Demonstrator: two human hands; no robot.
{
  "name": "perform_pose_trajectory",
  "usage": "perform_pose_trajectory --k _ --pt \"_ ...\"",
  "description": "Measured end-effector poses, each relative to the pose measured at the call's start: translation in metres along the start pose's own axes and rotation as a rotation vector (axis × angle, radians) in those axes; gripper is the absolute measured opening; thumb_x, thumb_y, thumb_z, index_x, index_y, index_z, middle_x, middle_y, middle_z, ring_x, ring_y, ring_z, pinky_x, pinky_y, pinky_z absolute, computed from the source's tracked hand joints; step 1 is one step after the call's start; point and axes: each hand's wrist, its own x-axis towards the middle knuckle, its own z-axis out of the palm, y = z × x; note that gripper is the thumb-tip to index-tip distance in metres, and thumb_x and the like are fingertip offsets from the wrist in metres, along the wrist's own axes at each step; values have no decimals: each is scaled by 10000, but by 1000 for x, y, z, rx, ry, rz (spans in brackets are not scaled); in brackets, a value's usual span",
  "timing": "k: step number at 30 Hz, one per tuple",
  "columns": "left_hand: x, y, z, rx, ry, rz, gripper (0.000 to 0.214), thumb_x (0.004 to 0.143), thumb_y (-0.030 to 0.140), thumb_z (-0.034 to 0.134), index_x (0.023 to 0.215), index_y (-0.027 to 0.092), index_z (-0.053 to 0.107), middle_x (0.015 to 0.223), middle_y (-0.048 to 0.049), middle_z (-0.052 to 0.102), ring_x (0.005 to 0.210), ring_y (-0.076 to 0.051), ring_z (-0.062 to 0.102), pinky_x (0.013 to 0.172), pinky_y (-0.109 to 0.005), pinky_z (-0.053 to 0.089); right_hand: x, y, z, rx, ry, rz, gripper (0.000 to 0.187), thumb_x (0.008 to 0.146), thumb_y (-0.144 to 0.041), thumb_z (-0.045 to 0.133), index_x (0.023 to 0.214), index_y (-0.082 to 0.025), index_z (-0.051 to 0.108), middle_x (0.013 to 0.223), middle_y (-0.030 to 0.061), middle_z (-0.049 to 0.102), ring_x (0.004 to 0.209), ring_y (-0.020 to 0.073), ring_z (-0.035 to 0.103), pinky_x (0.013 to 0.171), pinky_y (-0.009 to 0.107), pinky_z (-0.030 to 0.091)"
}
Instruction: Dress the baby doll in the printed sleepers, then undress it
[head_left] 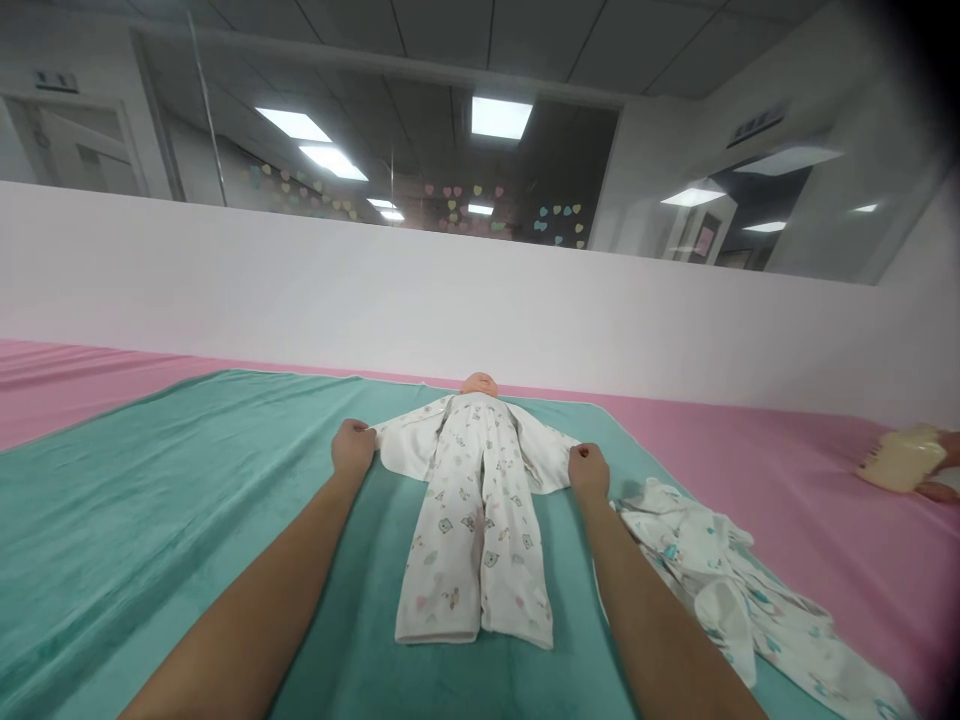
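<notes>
A baby doll [480,384] lies on its back on a teal blanket [187,500], dressed in a white printed sleepsuit [472,520] with its sleeves spread out to both sides. My left hand [352,446] is closed on the end of the left sleeve. My right hand [588,470] is closed on the end of the right sleeve. Both arms reach forward along either side of the suit's legs.
A crumpled white printed garment [742,590] lies on the blanket's right edge. Pink bedding [787,480] spreads beyond the blanket. Another person's hand [946,470] with a cream object [900,458] shows at far right. A white partition wall [450,290] stands behind.
</notes>
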Motion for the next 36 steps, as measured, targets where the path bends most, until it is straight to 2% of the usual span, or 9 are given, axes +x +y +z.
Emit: perform_pose_trajectory --k 3,6,9,12,15,19,25,32,36 --pt "6 -7 3 46 -28 3 295 789 219 417 1068 186 509 1088 -92 610 960 -235 567 750 -315 439 -9 -17 -3 22 3 -86 293 759 -296 357 938 -174 554 963 124 605 849 242 541 717 334 391" --pt "7 -4 13 99 -105 87 372 796 263 435 1161 217 491 1180 -84 572 1071 -259 517 839 -360 407 -30 -51 2 80 -48 -236 346 798 -303 330 1063 -194 523 1122 91 573 1002 215 525 841 319 393" --pt "9 -3 21 154 -162 154 416 810 373 435 1193 218 487 1241 -104 528 1165 -312 433 923 -470 326 -64 -94 18 165 -279 -535 410 845 -379 313 1200 -232 458 1250 51 514 1136 188 463 947 318 356" --pt "9 -3 24 186 -198 213 490 791 525 431 1184 237 487 1261 -101 511 1188 -324 401 943 -522 274 -94 -130 41 -1 -480 -740 495 829 -403 380 1277 -193 402 1333 66 448 1224 198 384 1022 333 287" --pt "8 -3 25 215 -206 263 499 748 583 474 1091 224 525 1189 -105 556 1151 -307 436 950 -496 270 -104 -153 65 -286 -458 -838 556 808 -361 418 1302 -112 363 1391 127 367 1291 238 282 1069 390 185" --pt "7 -2 27 262 -164 268 367 790 472 479 977 164 542 1099 -138 583 1091 -303 475 943 -485 268 -91 -178 98 -572 -484 -908 505 797 -319 431 1249 -95 425 1347 164 417 1271 265 303 1067 446 138" --pt "7 -3 27 291 -136 290 246 859 364 402 945 196 559 1065 -104 595 1058 -269 493 910 -438 309 -65 -209 139 -648 -643 -919 324 674 -142 546 989 -114 618 1109 195 602 1075 307 512 938 443 327" --pt "11 -3 29 269 -121 258 233 882 296 363 987 205 550 1027 -87 611 987 -235 536 806 -337 379 -31 -218 165 -520 -863 -980 526 645 -71 503 1109 -310 561 1189 12 596 1030 194 574 803 289 432" --pt "14 -4 31 236 -133 245 217 890 266 340 950 200 537 985 -82 625 887 -202 577 701 -285 396 -28 -224 183 -470 -971 -998 438 622 -105 535 1014 -287 609 1069 5 653 902 174 620 708 251 450"
